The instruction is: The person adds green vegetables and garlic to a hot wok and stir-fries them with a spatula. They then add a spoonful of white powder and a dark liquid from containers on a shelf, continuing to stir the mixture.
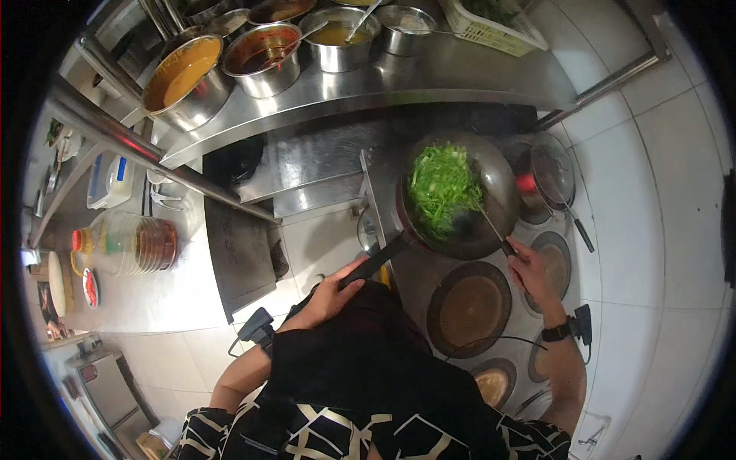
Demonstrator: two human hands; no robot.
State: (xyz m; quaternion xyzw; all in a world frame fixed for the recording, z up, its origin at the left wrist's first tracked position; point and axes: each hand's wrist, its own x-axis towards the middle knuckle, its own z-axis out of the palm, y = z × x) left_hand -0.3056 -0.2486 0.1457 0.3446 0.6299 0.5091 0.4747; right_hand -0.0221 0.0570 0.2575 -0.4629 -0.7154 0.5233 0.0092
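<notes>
A dark wok sits at the stove with a heap of chopped green vegetables in its left part. My left hand grips the wok's long black handle, which slants down towards my body. In my right hand is the dark grip of a cooking utensil with a thin metal shaft. Its working end disappears among the greens, so I cannot tell whether it is a ladle or a spatula. Some haze hangs around the wok.
Steel pots of sauce line a raised steel shelf, beside a white plastic basket. A strainer rests over a pot right of the wok. Round burner covers lie nearer me. Leftward, a large oil jug lies on a counter.
</notes>
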